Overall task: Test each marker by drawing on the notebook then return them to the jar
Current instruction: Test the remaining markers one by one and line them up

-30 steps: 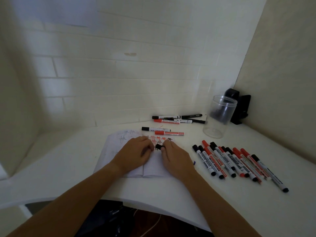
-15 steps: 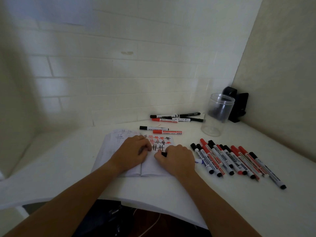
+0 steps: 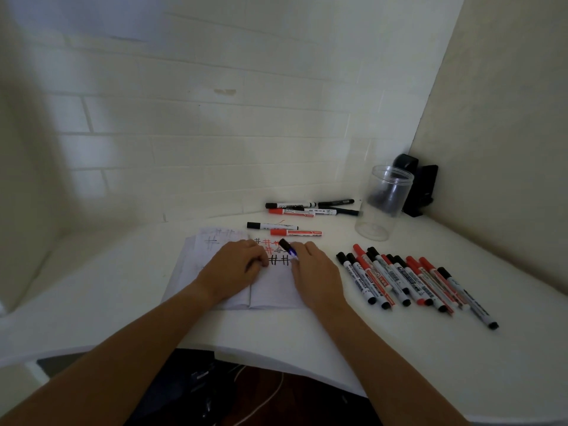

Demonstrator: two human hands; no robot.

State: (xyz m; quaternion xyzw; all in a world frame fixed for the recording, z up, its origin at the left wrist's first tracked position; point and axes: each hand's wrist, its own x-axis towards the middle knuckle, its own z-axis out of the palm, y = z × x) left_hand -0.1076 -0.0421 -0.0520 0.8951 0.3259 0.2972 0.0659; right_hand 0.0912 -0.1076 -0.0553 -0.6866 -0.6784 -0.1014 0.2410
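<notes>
— Judging by the page, how far along is the testing?

— Partway. The open white paper notebook [image 3: 270, 287] carries several red and black hash marks on its right page, and the right hand [image 3: 316, 272] pinches a black-capped marker with a purple-blue band [image 3: 288, 249] in its fingertips, the black end tilted up and away over those marks.

— And the other hand?

— The left hand [image 3: 236, 269] rests on the notebook beside the spine, fingers curled under; whether it holds anything, I cannot tell.

— Anything back in the jar yet?

— No. The clear plastic cylindrical jar [image 3: 382, 204] stands upright near the corner with no markers in it. Six red and black markers [image 3: 295, 216] lie loose behind the notebook, probably the tested ones.

— What's left?

— A row of red- and black-capped white markers [image 3: 408, 281] lies to the right of the notebook, likely untested. So most testing and all of the returning seem to remain.
</notes>
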